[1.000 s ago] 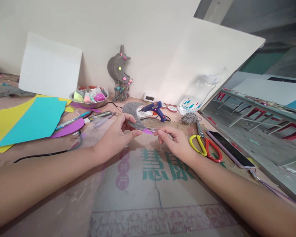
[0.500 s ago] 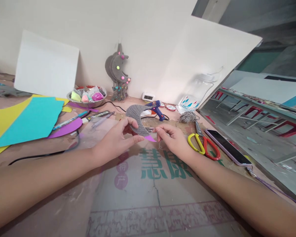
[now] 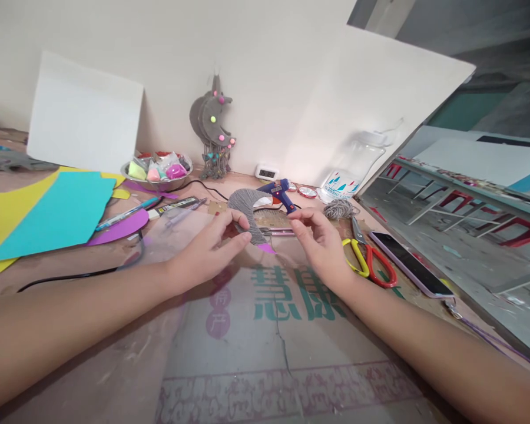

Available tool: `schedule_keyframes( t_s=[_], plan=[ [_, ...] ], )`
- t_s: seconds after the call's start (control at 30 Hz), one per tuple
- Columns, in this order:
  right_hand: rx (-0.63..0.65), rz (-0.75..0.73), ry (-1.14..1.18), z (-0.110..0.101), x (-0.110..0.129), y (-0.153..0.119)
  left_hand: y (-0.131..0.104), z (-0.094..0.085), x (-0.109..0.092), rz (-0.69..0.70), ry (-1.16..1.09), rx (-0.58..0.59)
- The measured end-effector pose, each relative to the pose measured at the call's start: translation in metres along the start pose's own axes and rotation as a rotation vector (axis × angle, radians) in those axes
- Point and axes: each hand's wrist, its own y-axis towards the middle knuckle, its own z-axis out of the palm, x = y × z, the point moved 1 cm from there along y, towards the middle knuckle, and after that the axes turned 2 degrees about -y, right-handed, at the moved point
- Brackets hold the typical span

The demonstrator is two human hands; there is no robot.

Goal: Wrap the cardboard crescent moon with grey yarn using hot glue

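Biggest thing here is the white wall [image 3: 282,82] behind my pinkish tabletop [image 3: 83,330], with a printed sheet [image 3: 247,347] lying right in front of me. A white board [image 3: 86,112] leans against the wall on the left, and nearer me there's a cyan sheet [image 3: 55,215] partly over a yellow sheet [image 3: 15,200]. Clear bottle [image 3: 355,162] stands at the back right, with my phone [image 3: 410,264] lying nearer me on that side. There's also a grey moon ornament [image 3: 214,121] with coloured balls on it, up against the wall.

My left hand [image 3: 216,247] has its thumb and fingers pinching the lower part of a yarn-wrapped crescent [image 3: 245,206], held up over the tabletop near the middle. Its bottom tip is bare purple. My right hand [image 3: 322,247] is just right of it, apart from the crescent, fingers curled with thumb and index close together. Can't tell if there's a strand between them.

Smaller stuff: a metal bowl [image 3: 159,185] of bagged bright lumps back left, scissors [image 3: 366,259] with yellow and red handles beside my right hand, a blue glue gun [image 3: 280,191] behind the crescent, grey yarn [image 3: 339,209] near the bottle, and a little white clock [image 3: 267,172].
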Motion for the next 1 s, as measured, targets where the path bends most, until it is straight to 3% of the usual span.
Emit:
schedule_keyframes(
  t_s=[0.17,0.3,0.77,0.93,1.0],
  plan=[
    [0.152,-0.343,-0.171,0.003,0.017,-0.009,0.002,0.004,0.006,-0.035,-0.025,-0.006],
    [0.225,-0.465,-0.250,0.007,0.024,-0.015,0.001,0.008,0.010,-0.017,-0.076,0.042],
    [0.174,-0.559,-0.330,0.008,0.023,-0.014,-0.002,0.010,0.012,0.110,0.072,0.073],
    [0.049,-0.371,-0.287,-0.001,0.003,0.005,-0.002,0.007,0.009,0.038,0.036,0.068],
    [0.083,-0.321,-0.364,-0.002,-0.016,0.012,-0.001,0.005,0.009,0.019,-0.003,0.060]
  ],
)
